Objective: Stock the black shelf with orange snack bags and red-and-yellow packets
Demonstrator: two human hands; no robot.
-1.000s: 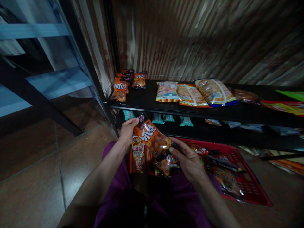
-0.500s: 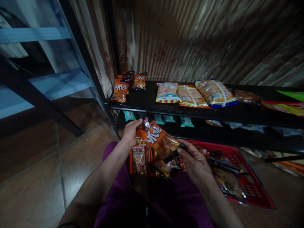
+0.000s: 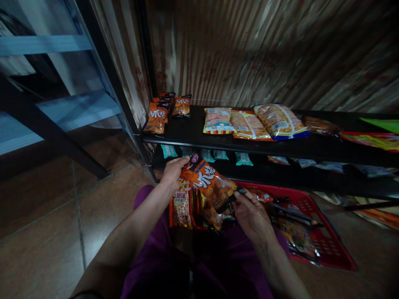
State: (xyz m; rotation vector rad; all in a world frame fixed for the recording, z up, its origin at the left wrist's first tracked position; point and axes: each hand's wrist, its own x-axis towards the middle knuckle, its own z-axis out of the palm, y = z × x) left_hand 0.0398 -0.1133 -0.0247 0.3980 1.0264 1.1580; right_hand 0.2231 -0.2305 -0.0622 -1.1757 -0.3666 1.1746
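Orange-and-black glossy plastic snack bag (image 3: 212, 185) with large white lettering is held up, slanting, over the left part of a red plastic basket with a perforated wall (image 3: 338, 249). The left hand (image 3: 172, 172) pinches the bag's upper left corner between thumb and fingers, nearly closed. The right hand (image 3: 252, 214) grips its black lower right end, thumb on the near side and the other fingers loosely curled. Purple cloth trousers (image 3: 149, 245) cover the legs at the basket's near side.

Beneath the held bag, at the basket's left, stands a red-and-yellow printed plastic packet (image 3: 181, 209); dark shiny plastic packets (image 3: 296, 236) lie in the basket's right half. Left of the basket spreads a brown tiled floor (image 3: 46, 216).

Just beyond the basket, a black lower shelf (image 3: 262, 174) carries small teal packets (image 3: 243, 158). Above that, a black upper shelf (image 3: 193, 128) bears smaller orange-and-black bags (image 3: 157, 120) farther left than the basket, and a pink bag with a red-and-yellow striped edge (image 3: 218, 120) roughly behind its left part. Farthest beyond the basket hangs a brown-and-cream striped curtain (image 3: 233, 50).
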